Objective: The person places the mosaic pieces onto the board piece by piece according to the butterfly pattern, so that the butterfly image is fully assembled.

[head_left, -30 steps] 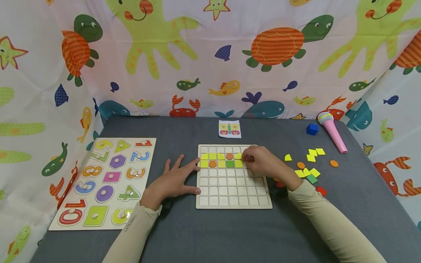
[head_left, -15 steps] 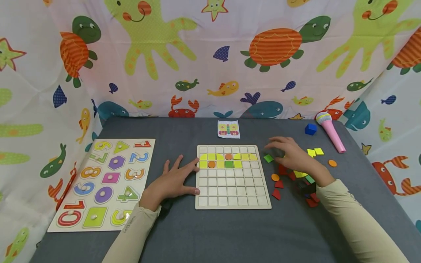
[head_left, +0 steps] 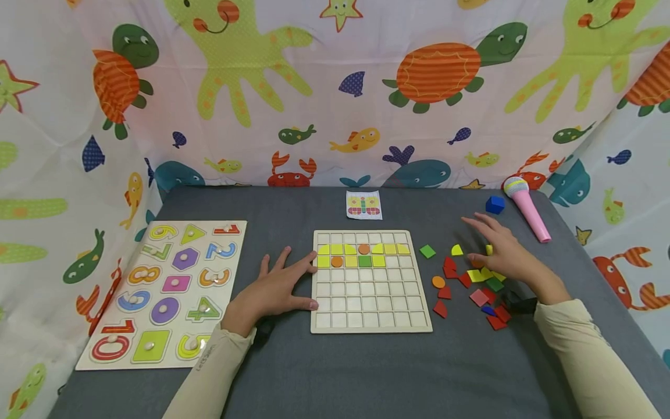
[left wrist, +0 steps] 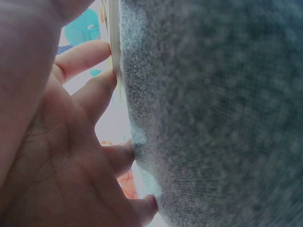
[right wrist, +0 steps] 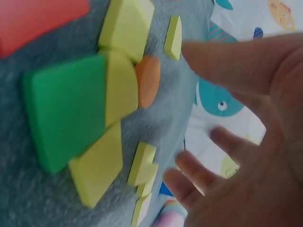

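Note:
My left hand (head_left: 274, 291) rests on the cloth with fingers spread, its thumb and index fingertips touching the left edge of a wooden grid board (head_left: 369, 305). Flat tiles fill part of the board's upper rows: yellow, orange and green. Over loose tiles on the right, my right hand (head_left: 508, 253) hovers with fingers apart, holding nothing. Below it lie yellow pieces (head_left: 475, 276), a green square (head_left: 494, 284) and red pieces (head_left: 497, 323). In the right wrist view, the green square (right wrist: 66, 111) and a round orange piece (right wrist: 148, 81) lie near the thumb, apart from it.
Behind the board lies a small pattern card (head_left: 364, 205). A number-and-shape puzzle board (head_left: 173, 267) lies on the left. A blue cube (head_left: 494, 205) and a pink toy microphone (head_left: 528, 212) stand at the back right. A printed curtain (head_left: 324, 87) encloses the table's back and sides.
My right hand has moved from the board's upper right to above the loose tiles on the right. Yellow tiles show where it covered the board. My left hand has stayed put.

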Demonstrator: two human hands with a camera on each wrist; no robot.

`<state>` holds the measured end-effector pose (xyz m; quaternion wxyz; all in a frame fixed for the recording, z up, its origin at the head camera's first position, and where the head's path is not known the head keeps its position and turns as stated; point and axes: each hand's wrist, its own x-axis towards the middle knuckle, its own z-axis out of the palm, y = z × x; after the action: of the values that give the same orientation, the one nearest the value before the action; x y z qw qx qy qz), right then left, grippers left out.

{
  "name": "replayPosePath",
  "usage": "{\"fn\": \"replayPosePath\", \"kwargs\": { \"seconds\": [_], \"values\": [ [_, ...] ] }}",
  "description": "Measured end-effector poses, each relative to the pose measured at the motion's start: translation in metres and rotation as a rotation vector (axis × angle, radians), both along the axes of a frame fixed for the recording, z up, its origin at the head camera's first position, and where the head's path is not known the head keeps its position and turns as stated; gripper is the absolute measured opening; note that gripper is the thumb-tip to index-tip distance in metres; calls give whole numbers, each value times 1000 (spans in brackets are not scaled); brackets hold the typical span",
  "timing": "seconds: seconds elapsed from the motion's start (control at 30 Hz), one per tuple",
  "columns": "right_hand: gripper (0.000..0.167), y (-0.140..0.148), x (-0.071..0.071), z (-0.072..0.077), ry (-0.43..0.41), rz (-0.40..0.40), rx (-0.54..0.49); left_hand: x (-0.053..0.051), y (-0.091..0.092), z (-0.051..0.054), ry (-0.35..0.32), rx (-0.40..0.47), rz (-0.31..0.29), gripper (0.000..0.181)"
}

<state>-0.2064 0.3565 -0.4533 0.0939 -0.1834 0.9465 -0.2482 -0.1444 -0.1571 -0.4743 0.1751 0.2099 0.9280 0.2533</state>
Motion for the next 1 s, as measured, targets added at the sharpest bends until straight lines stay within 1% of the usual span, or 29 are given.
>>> {"fn": "replayPosePath", "kwargs": {
  "seconds": [0.07, 0.17, 0.27, 0.33, 0.37, 0.53, 0.6, 0.67, 0.73, 0.83, 0.93, 1.0],
  "values": [
    [72, 2, 2, -1, 4, 2, 35, 0, -1, 0, 1, 1, 4, 107],
    [50, 4, 5, -1, 4, -1, 70, 0, -1, 0, 0, 0, 5, 107],
    [25, 5, 6, -2, 4, -2, 81, 0, -1, 0, 1, -1, 4, 107],
    [14, 4, 6, -2, -4, -8, 73, 0, -1, 0, 4, -3, 4, 107],
    [11, 4, 6, -2, -6, -9, 75, 0, -1, 0, 5, -3, 3, 108],
    [12, 4, 8, -3, -4, -16, 91, 1, -1, 1, 5, 7, -4, 108],
    [13, 5, 8, -3, 8, -16, 87, 1, -1, 2, 8, 5, -4, 108],
    [15, 6, 8, -4, 38, -15, 72, 0, -1, 2, 13, 4, -5, 108],
    [17, 6, 8, -5, 53, -32, 60, 0, -1, 1, 18, 1, -7, 108],
    [17, 3, 8, -8, 76, -86, 43, 0, -1, 0, 18, 3, -11, 108],
    [17, -4, 10, -8, 103, -171, 13, 0, -1, 0, 15, 1, -9, 108],
    [17, -11, 11, -8, 113, -230, -42, 0, -1, 0, 12, 1, -6, 107]
  ]
}}
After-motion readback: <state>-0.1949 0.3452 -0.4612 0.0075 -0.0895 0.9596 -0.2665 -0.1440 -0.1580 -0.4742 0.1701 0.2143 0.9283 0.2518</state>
